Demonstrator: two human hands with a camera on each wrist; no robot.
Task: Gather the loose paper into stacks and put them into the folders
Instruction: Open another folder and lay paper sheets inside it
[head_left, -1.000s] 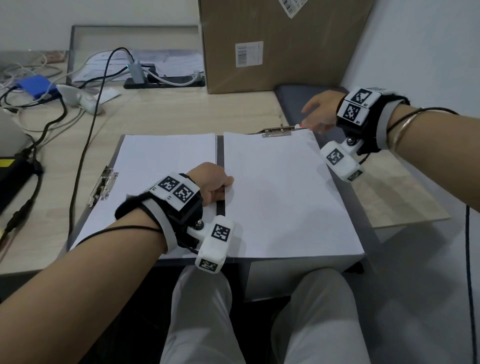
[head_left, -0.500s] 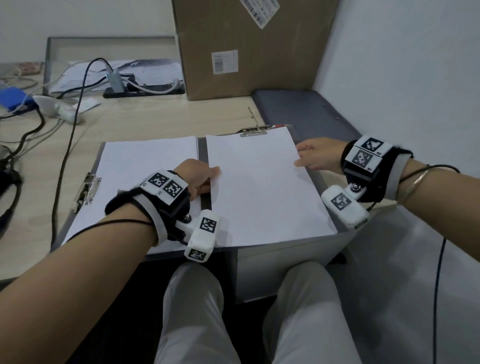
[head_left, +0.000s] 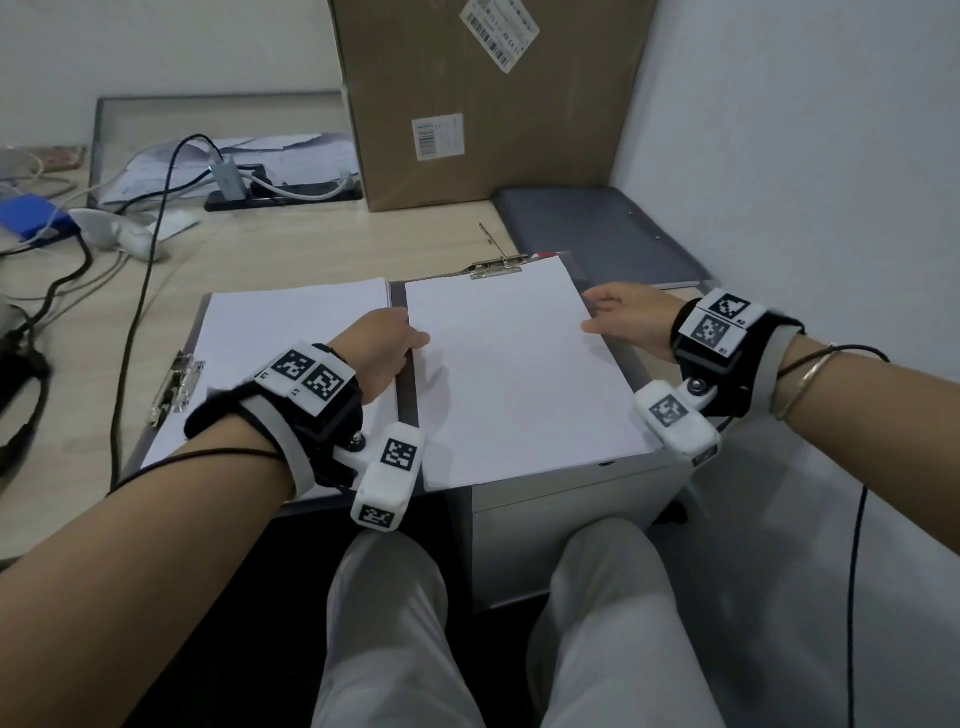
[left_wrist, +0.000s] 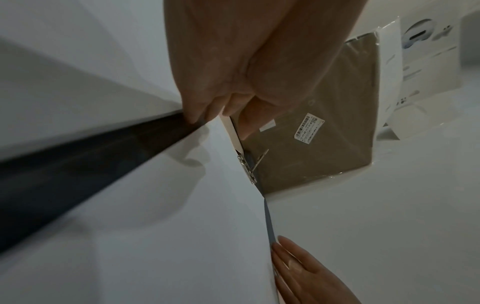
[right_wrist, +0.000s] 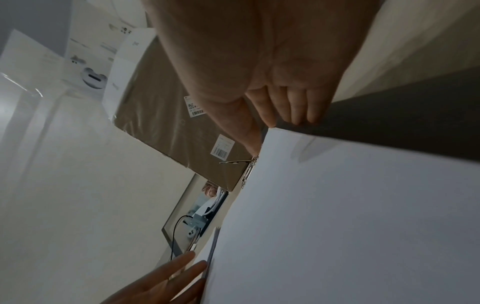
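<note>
Presently my left hand (head_left: 387, 343) and right hand (head_left: 621, 325), fingers fairly straight and grasping nothing, press the left and right edges of the paper stack (head_left: 514, 374), apparently squaring it on the right folder (head_left: 631, 358) under its far-edge clip (head_left: 496, 267).

Office: desk (head_left: 291, 260), cables (head_left: 140, 291), cardboard box (head_left: 483, 98).

Head camera looks steeply down over both forearms onto the desk. Each wrist camera sits low, close behind its fingers, facing across the paper stack (head_left: 514, 364); all views share it.
</note>
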